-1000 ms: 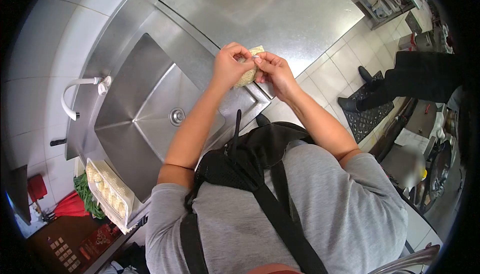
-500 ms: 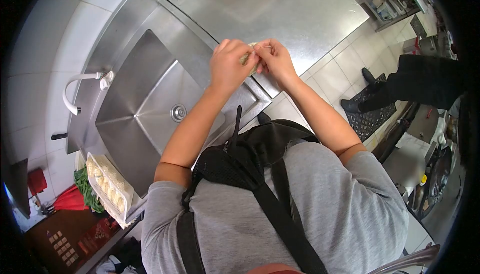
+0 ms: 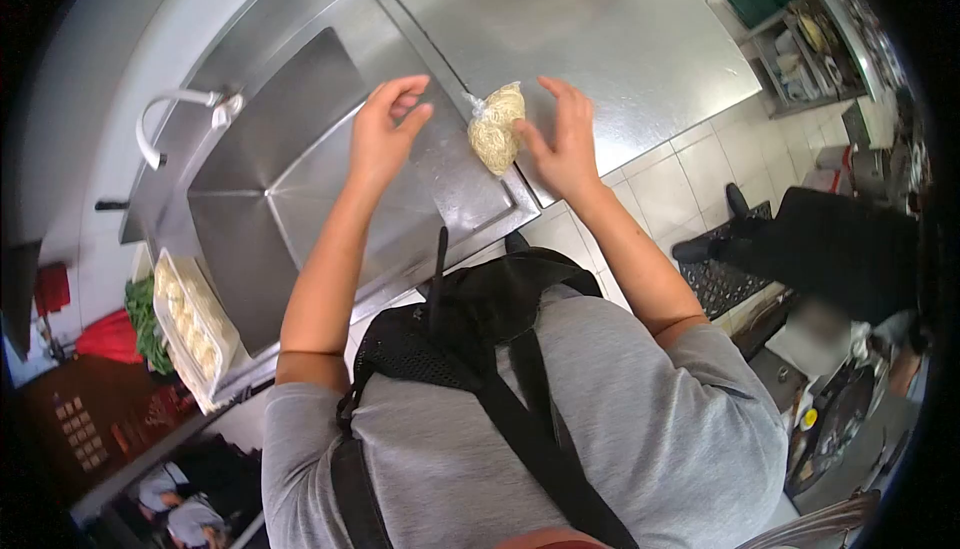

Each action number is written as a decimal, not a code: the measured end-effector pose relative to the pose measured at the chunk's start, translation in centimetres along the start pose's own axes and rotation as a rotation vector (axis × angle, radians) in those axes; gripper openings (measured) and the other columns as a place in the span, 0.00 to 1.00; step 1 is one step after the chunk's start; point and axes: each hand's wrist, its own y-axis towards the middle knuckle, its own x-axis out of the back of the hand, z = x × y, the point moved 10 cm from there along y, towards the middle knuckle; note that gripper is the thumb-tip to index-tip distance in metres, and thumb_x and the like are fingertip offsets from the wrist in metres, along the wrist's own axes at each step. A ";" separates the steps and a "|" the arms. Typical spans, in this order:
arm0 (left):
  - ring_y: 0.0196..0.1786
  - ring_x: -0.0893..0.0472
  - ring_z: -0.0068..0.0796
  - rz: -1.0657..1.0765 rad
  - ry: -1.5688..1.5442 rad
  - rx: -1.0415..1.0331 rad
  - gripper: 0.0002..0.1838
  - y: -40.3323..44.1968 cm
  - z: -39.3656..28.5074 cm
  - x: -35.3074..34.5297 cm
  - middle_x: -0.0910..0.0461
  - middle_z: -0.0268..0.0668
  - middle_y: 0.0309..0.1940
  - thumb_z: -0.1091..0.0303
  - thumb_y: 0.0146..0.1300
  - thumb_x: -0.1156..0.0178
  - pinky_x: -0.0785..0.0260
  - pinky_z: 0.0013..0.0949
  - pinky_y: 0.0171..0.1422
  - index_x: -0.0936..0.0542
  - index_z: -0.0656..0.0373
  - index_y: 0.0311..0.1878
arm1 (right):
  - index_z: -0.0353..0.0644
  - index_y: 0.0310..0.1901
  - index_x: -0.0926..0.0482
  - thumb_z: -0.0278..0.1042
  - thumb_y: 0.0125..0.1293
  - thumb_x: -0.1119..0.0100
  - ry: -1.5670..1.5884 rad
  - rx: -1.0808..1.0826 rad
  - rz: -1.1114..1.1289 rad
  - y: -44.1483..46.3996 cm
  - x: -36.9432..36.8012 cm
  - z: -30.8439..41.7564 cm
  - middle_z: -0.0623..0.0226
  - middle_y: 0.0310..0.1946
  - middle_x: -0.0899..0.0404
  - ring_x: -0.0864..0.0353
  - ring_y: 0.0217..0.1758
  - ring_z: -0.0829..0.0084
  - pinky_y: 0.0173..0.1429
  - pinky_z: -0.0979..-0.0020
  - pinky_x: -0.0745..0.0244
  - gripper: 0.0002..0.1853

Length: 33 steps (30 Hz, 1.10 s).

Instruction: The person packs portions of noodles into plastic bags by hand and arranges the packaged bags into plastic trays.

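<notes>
A knotted clear plastic bag of pale noodle-like strands point(image 3: 497, 139) rests by the seam between the steel sink and the worktop. Its twisted neck points up and left. My left hand point(image 3: 388, 134) is off to the left of the bag, over the sink side, with fingers loosely curved and nothing in them. On the bag's right is my right hand point(image 3: 565, 139), fingers apart; its thumb tip comes up to the bag's edge, and I cannot tell whether it touches.
The steel sink point(image 3: 330, 219) lies left, with a white tap point(image 3: 165, 124) at its far side. A white basket point(image 3: 190, 334) of pale bundles stands lower left. The steel worktop point(image 3: 600, 39) spreads ahead. A person in dark clothes point(image 3: 820, 244) stands on the right by a stove.
Both hands were together, pinching at the bag. They have parted, left hand leftward and right hand slightly right, and the bag is let go and now in full view.
</notes>
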 end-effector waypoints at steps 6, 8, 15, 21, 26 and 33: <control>0.44 0.21 0.26 -0.043 0.198 0.206 0.16 -12.2 2.3 7.9 0.18 0.36 0.42 0.78 0.59 0.35 0.29 0.29 0.52 0.18 0.58 0.52 | 0.42 0.69 0.36 0.35 0.49 0.26 -0.139 0.105 0.198 -0.1 -7.8 1.7 0.43 0.72 0.46 0.47 0.75 0.42 0.74 0.43 0.48 0.44; 0.43 0.20 0.26 -0.152 0.200 0.291 0.16 -17.3 3.3 10.8 0.18 0.37 0.42 0.79 0.59 0.36 0.29 0.29 0.52 0.18 0.60 0.51 | 0.42 0.69 0.37 0.31 0.49 0.30 -0.177 0.058 0.233 0.9 -7.8 0.7 0.44 0.72 0.45 0.46 0.75 0.43 0.75 0.45 0.47 0.43; 0.41 0.18 0.28 -0.405 0.185 0.604 0.14 -34.6 7.0 17.8 0.16 0.38 0.41 0.79 0.61 0.36 0.26 0.30 0.50 0.17 0.60 0.50 | 0.37 0.68 0.36 0.42 0.46 0.21 -0.175 0.101 0.321 0.8 -6.6 -1.9 0.45 0.59 0.27 0.31 0.63 0.45 0.67 0.52 0.36 0.48; 0.43 0.18 0.33 -0.341 0.226 0.567 0.10 -40.5 5.0 20.9 0.17 0.39 0.40 0.76 0.63 0.37 0.25 0.33 0.49 0.16 0.58 0.47 | 0.29 0.60 0.27 0.39 0.58 0.28 -0.117 0.046 0.162 -0.8 -6.1 -4.3 0.42 0.55 0.24 0.27 0.61 0.46 0.66 0.55 0.34 0.32; 0.43 0.18 0.35 -0.374 0.221 0.550 0.09 -46.7 5.9 24.2 0.17 0.38 0.39 0.77 0.62 0.37 0.25 0.35 0.48 0.16 0.58 0.45 | 0.31 0.62 0.28 0.40 0.56 0.26 -0.090 -0.087 0.071 -1.6 -2.7 -3.9 0.45 0.58 0.24 0.27 0.63 0.48 0.68 0.57 0.35 0.35; 0.43 0.19 0.38 -0.334 0.317 0.686 0.08 -57.1 7.0 29.3 0.17 0.38 0.41 0.75 0.62 0.38 0.26 0.38 0.50 0.15 0.55 0.43 | 0.35 0.71 0.40 0.36 0.61 0.31 -0.507 -0.080 0.005 -3.1 -2.4 -2.6 0.47 0.69 0.35 0.36 0.71 0.47 0.74 0.56 0.42 0.40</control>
